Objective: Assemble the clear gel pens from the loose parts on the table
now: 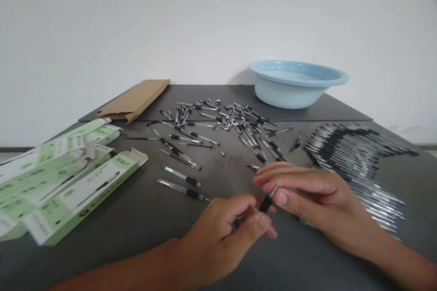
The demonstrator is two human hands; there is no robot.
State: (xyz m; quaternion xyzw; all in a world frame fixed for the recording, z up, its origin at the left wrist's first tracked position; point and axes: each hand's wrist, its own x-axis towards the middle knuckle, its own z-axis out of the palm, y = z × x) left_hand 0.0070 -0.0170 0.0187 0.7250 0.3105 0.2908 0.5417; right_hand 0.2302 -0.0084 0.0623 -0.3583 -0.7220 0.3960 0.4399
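Near the front of the dark table, my left hand is closed round a pen with a black grip, its metal tip pointing up and to the right. My right hand has its thumb and fingers pinched at that tip; whether a small part sits between them is too small to tell. Several loose pens and pen parts lie scattered beyond my hands. Two pens rest side by side to the left. At the right, many pens lie packed in rows.
Green and white pen boxes overlap at the left. A brown cardboard box lies at the back left, and a light blue basin stands at the back right by the wall.
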